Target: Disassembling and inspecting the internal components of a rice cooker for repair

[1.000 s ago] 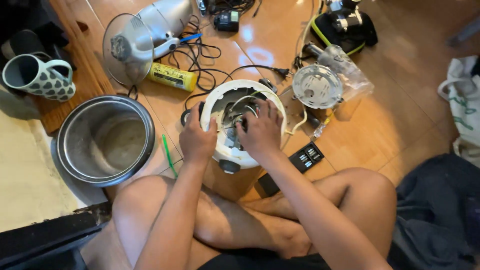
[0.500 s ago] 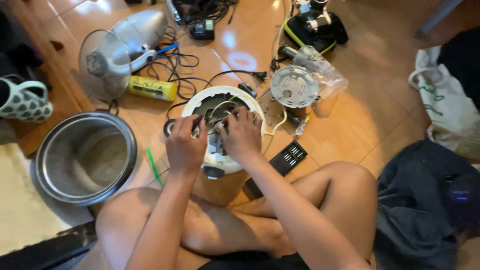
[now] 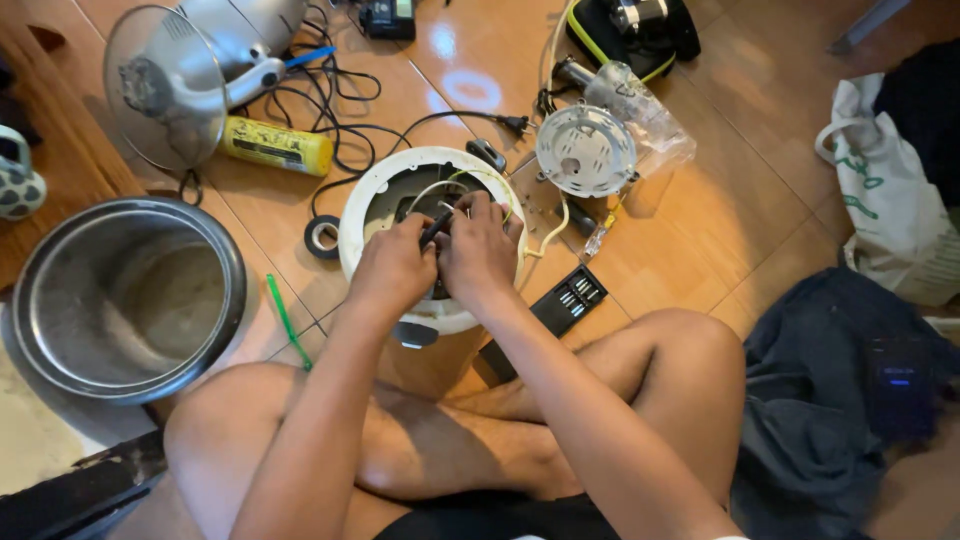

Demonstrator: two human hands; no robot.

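Both hands are down inside the open cooker shell (image 3: 432, 235) on the floor between the knees, left hand (image 3: 393, 268) pinching a dark tool (image 3: 435, 228), right hand (image 3: 482, 250) fingers curled onto the wiring, so I'd brace the shell and go gently around those wires (image 3: 452, 190).

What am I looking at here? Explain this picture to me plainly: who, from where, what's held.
The single view comes from a camera worn on a person's head, looking down at their crossed legs on an orange tiled floor. Both bare hands work inside a round white appliance shell with exposed wiring. The left hand grips a thin dark tool; the right hand pinches something in the wiring, too small to tell. Around lie a steel inner pot, a yellow cylinder, a black tape roll and a round grey metal plate.
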